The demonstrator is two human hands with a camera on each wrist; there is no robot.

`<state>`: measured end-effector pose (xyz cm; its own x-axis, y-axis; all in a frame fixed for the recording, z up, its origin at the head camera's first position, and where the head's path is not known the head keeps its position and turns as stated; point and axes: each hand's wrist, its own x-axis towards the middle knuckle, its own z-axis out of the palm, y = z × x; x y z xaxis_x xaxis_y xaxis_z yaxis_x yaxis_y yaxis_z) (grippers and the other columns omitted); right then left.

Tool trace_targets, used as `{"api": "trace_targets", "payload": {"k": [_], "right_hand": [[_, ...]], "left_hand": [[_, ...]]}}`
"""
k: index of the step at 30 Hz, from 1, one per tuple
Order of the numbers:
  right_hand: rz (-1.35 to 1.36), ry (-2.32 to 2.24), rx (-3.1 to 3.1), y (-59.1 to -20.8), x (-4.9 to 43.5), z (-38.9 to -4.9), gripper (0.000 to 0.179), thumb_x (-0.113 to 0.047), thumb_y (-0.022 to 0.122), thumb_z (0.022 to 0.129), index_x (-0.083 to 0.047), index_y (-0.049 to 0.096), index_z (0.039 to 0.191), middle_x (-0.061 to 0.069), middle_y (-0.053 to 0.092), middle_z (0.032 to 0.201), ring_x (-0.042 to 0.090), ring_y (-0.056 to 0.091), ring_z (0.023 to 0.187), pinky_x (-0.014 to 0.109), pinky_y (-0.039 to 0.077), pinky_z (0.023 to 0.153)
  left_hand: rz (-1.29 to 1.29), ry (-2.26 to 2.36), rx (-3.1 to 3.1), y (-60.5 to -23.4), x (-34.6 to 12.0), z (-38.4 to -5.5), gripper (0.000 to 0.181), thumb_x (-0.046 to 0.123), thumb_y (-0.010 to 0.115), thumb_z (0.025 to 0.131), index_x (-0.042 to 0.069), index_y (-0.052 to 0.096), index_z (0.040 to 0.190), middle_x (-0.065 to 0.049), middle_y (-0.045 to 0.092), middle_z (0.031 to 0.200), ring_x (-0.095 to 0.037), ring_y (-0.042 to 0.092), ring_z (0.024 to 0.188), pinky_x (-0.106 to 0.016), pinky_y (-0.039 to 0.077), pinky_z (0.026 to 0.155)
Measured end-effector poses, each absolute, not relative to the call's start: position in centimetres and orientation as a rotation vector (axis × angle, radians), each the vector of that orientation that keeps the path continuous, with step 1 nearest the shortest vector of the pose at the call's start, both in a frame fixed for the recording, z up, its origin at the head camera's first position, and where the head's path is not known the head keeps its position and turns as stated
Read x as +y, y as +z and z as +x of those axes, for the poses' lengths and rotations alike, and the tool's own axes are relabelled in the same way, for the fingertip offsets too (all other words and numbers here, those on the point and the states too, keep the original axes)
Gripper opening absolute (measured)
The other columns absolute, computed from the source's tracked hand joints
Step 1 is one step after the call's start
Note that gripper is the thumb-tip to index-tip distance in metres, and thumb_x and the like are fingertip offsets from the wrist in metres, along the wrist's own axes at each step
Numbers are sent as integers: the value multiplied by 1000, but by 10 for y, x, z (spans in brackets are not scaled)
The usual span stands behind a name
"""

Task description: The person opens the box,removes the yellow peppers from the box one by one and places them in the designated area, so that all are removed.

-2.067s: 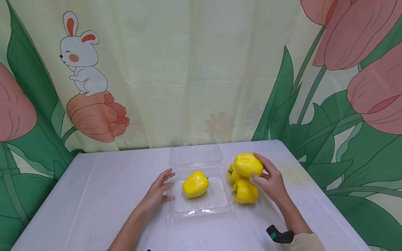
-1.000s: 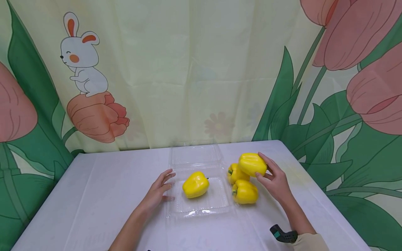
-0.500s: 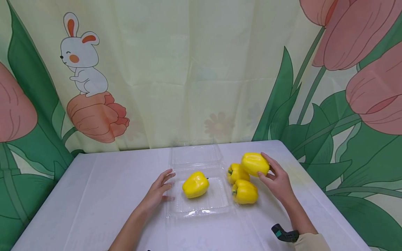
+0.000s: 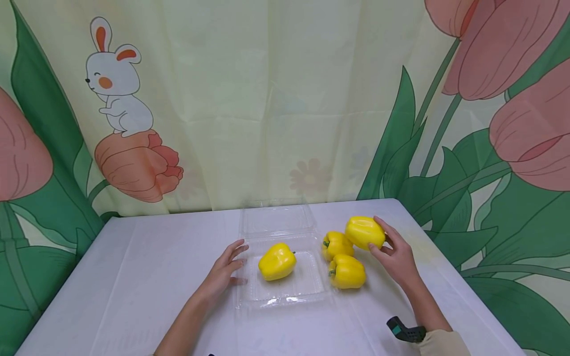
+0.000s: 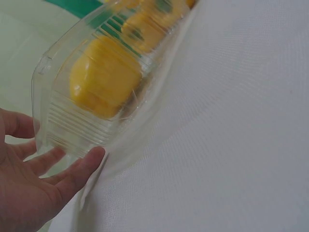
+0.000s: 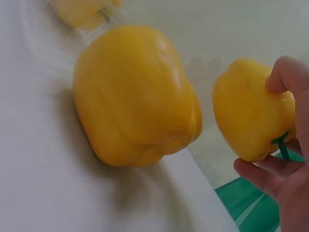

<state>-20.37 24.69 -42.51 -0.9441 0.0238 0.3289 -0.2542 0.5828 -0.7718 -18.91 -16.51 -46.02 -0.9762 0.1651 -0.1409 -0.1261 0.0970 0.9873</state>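
Note:
My right hand point(image 4: 394, 254) grips a yellow bell pepper point(image 4: 365, 232) between thumb and fingers, up behind two others at the right; its green stem point(image 6: 282, 145) faces the palm in the right wrist view. On the table lie a nearer bell pepper point(image 4: 348, 272) and, just behind it, another bell pepper point(image 4: 337, 245). A further bell pepper point(image 4: 277, 262) lies on its side inside the clear plastic clamshell container point(image 4: 313, 291). Along the container's left side, my left hand point(image 4: 224, 269) rests with spread, relaxed fingers; the fingertips point(image 5: 99, 153) meet its wall in the left wrist view.
The container's lid point(image 4: 277, 220) is folded back toward the far edge of the white-covered table point(image 4: 147, 277). Behind the table hangs a curtain point(image 4: 231, 99) printed with tulips and a rabbit. A black band point(image 4: 405, 330) sits at the right wrist.
My right hand has drifted rightward with the gripped bell pepper, away from the container. The left hand, the container and the other bell peppers keep their places.

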Motion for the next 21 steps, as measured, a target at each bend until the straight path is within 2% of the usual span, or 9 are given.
{"api": "trace_targets", "payload": {"k": [21], "right_hand": [[141,1278,-2524,-439,258,-213,69,-19,63,93,-22,29,152,15,35,154,37,47,128,-2,39,81]], "left_hand": [[28,1968,2164,-460,-164,-189,54,13,42,99,21,28,151,-9,33,156,-38,33,139,-43,57,86]]}}
